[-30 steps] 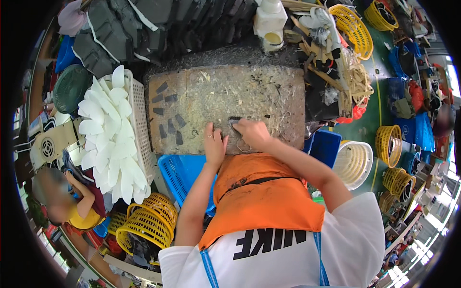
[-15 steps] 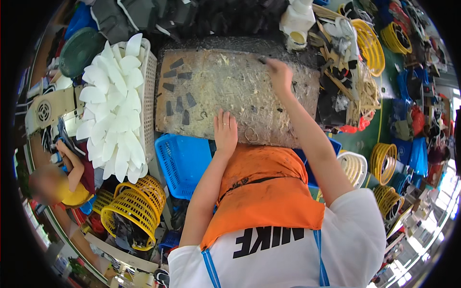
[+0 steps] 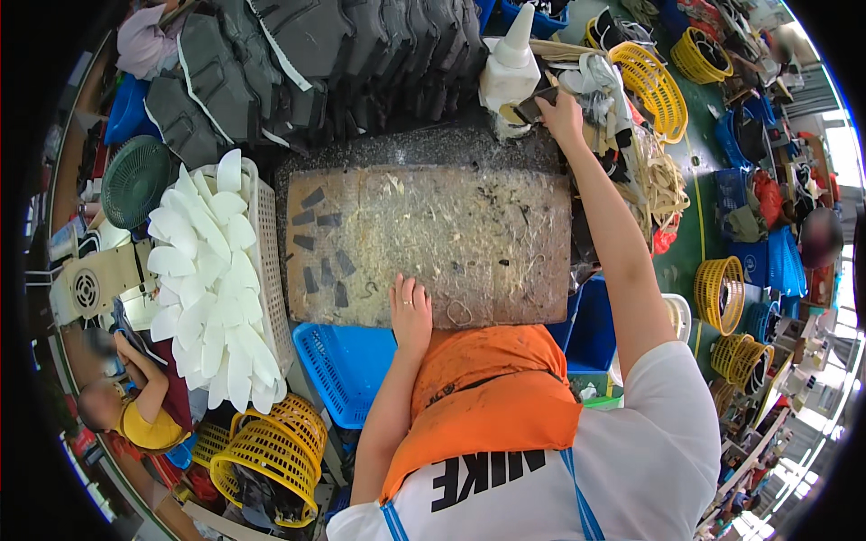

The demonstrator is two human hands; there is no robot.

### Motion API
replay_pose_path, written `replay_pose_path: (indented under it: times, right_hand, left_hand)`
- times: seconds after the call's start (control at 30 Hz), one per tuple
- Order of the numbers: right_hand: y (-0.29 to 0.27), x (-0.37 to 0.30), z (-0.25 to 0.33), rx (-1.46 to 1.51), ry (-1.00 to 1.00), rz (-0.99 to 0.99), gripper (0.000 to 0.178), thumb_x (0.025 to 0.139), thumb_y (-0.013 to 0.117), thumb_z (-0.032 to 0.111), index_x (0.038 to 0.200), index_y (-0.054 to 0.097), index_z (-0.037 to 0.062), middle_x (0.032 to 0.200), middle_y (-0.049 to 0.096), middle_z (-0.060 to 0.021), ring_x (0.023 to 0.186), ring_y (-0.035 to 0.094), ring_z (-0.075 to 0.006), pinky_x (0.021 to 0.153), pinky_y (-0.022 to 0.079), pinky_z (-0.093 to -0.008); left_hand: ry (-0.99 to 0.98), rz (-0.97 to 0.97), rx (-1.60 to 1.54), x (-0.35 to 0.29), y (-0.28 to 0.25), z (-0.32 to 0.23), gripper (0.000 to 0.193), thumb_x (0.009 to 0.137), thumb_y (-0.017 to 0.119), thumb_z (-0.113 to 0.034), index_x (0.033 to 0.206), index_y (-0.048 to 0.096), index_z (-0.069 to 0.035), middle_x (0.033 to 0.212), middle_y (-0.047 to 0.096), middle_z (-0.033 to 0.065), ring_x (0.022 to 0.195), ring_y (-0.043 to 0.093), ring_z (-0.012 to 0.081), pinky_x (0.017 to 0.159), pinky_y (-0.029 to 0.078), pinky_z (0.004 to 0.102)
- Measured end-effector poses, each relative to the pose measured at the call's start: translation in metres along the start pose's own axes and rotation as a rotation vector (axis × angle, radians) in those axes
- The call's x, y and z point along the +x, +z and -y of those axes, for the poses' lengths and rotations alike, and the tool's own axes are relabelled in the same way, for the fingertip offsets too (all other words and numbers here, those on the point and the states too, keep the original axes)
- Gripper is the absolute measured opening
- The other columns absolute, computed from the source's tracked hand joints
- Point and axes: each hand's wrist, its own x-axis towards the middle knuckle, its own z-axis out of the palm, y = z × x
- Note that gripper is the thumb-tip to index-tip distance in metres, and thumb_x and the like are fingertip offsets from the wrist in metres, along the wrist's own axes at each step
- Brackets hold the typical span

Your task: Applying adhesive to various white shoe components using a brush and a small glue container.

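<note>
My left hand (image 3: 412, 311) lies flat near the front edge of a worn, glue-stained board (image 3: 433, 234), fingers stretched out and holding nothing. Up at the far right, my right hand (image 3: 563, 117) is closed on a dark flat tool (image 3: 534, 105) whose exact kind I cannot make out. Its end is at the open mouth of a white plastic container (image 3: 510, 83) with a cone-shaped top. Several small dark grey pieces (image 3: 327, 270) are spread over the board's left part.
Left of the board, a white basket (image 3: 268, 243) is heaped with white curved pieces (image 3: 212, 279). Dark grey molded sheets (image 3: 361, 54) are stacked behind. A blue basket (image 3: 343, 374) sits below the front edge. Scraps (image 3: 645, 180) pile at right; a person (image 3: 149, 415) sits at far left.
My right hand has gone from above the board's far right part to the white container's mouth. My left hand stays on the board. The view has shifted, showing more of the far side.
</note>
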Motion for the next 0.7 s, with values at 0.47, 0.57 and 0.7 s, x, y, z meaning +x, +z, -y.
replay_pose_path:
  times: [0.47,0.57,0.7]
  right_hand:
    - [-0.004,0.069,0.034,-0.175,-0.308,-0.237,0.060,0.071,0.071,0.048,0.109,0.051,0.0065,0.110,0.052,-0.0162,0.099,0.056,-0.0356,0.079,0.047,-0.0433]
    - [0.001,0.113,0.064,-0.041,-0.423,-0.394,0.050,0.071,0.072,0.041,0.097,0.055,0.0014,0.094,0.060,-0.0187,0.086,0.060,-0.0345,0.073,0.047,-0.0431]
    - [-0.005,0.136,0.068,0.193,-0.162,-0.335,0.049,0.078,0.062,0.042,0.096,0.059,-0.0029,0.090,0.062,-0.0271,0.090,0.060,-0.0404,0.078,0.045,-0.0428]
  left_hand:
    - [-0.027,0.025,-0.066,0.002,0.000,0.003,0.030,0.082,0.064,-0.009,0.104,0.045,-0.005,0.120,0.040,0.0149,0.127,0.034,0.0400,0.101,0.033,0.0575]
    - [-0.023,0.038,-0.058,0.003,-0.001,0.002,0.030,0.081,0.065,-0.008,0.104,0.045,-0.005,0.120,0.041,0.0147,0.126,0.034,0.0401,0.101,0.033,0.0572]
    - [-0.020,0.044,-0.067,0.004,-0.001,0.002,0.032,0.081,0.065,-0.010,0.105,0.046,-0.005,0.121,0.040,0.0139,0.126,0.035,0.0390,0.101,0.033,0.0568]
